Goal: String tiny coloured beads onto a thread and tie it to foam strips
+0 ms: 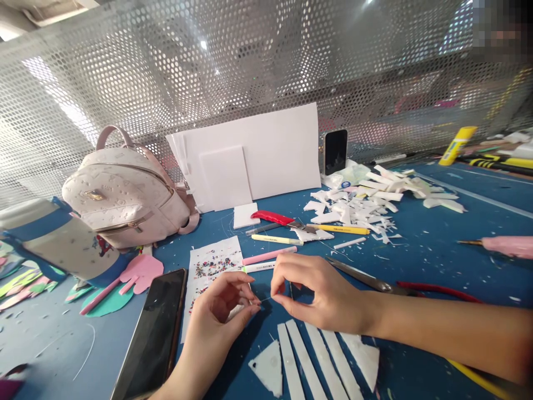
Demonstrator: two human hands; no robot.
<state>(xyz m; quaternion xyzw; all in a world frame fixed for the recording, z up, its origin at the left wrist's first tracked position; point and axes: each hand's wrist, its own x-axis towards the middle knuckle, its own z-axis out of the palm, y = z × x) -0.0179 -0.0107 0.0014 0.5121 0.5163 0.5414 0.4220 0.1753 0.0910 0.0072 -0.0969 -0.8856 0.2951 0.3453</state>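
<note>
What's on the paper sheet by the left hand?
Small multicoloured bead-like bits on the paper sheet; the left hand covers its lower right, so anything there is hidden.

No words or numbers could be read: beyond the red-handled tool, a blue sticker bore a blurred mark; print on the yellow pen beside its tip and the white pen nearer than it was too small.
</note>
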